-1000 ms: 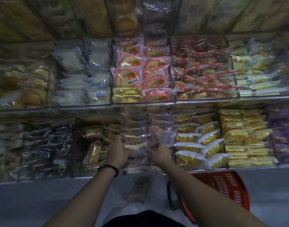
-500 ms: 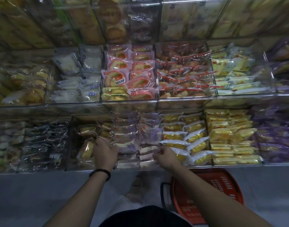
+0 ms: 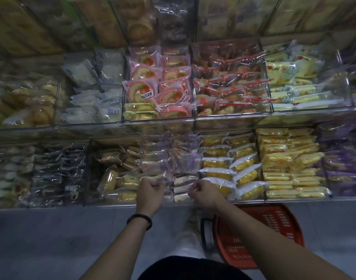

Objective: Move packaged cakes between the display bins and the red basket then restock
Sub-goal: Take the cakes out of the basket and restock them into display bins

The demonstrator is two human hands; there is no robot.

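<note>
Left hand [image 3: 151,190], right hand [image 3: 205,194] pinching clear-wrapped cakes [image 3: 186,162] — purple print, white layers

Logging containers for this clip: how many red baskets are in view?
1. The red basket sits on the floor at lower right, below the lower bins, partly hidden by the right forearm; others could be out of frame.

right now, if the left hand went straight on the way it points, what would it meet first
The purple-printed cake packs stacked just beyond the left hand; its curled fingers seem to touch the nearest wrapper, though depth is unclear.
</note>
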